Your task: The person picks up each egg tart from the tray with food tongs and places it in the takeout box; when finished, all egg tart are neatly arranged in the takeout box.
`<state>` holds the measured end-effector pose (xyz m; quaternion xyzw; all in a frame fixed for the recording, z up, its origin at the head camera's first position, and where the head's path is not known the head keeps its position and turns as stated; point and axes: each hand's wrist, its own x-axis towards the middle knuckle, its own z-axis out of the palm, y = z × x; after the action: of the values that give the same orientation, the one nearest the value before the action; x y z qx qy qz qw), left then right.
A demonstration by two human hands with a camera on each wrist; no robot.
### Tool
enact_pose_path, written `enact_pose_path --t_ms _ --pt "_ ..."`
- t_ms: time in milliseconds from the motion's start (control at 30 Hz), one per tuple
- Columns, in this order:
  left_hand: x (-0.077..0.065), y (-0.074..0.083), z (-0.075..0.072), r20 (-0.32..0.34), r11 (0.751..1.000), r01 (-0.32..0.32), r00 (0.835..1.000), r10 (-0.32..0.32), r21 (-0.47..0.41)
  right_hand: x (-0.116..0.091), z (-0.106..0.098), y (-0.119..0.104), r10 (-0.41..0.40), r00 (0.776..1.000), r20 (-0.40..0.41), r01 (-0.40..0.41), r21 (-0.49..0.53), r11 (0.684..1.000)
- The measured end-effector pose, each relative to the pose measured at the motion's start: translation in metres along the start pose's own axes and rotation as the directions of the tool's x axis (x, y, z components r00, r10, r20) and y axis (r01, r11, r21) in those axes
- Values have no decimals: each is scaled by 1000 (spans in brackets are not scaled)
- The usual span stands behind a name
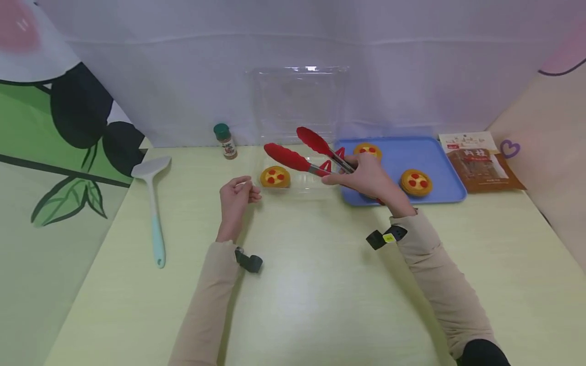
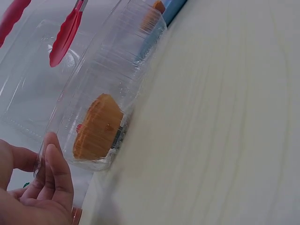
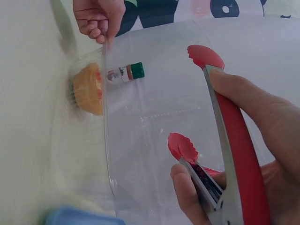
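Note:
My left hand (image 1: 236,203) pinches the near left rim of a clear plastic clamshell box (image 2: 105,61) between thumb and fingers. Inside the box, at its left end, sits a toy tart (image 1: 275,177) with red and pale yellow topping. The box's transparent lid (image 1: 299,104) stands raised against the back wall. In my right hand (image 1: 373,178) is a pair of tongs (image 3: 229,140) with red scalloped tips and red grips. Their tips are spread apart above the box, with nothing between them. My right hand is over the left part of the blue tray (image 1: 437,157), partly hiding it.
On the tray lie more tarts, one at the back (image 1: 368,149) and one at the right (image 1: 416,182). A brown food packet (image 1: 482,165) lies right of the tray. Behind the left hand stands a green-capped spice bottle (image 1: 226,142). A spatula (image 1: 155,218) lies along the table's left side.

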<state>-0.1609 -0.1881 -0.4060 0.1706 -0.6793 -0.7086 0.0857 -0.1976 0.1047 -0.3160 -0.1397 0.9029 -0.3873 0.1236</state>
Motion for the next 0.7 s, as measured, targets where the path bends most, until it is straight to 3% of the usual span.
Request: enact_pose_path --t_ms 233,533,700 --pt "-2 2 2 -11 1000 -11 1000 11 -14 -23 -24 18 39 997 -67 -37 36 999" --pt "-1 0 2 -7 1000 6 1000 -6 -7 -41 -48 63 89 982 -166 -86 26 996" --pt "2 0 1 -6 1000 14 1000 -14 -16 -55 -66 80 145 966 -215 -157 -39 987"
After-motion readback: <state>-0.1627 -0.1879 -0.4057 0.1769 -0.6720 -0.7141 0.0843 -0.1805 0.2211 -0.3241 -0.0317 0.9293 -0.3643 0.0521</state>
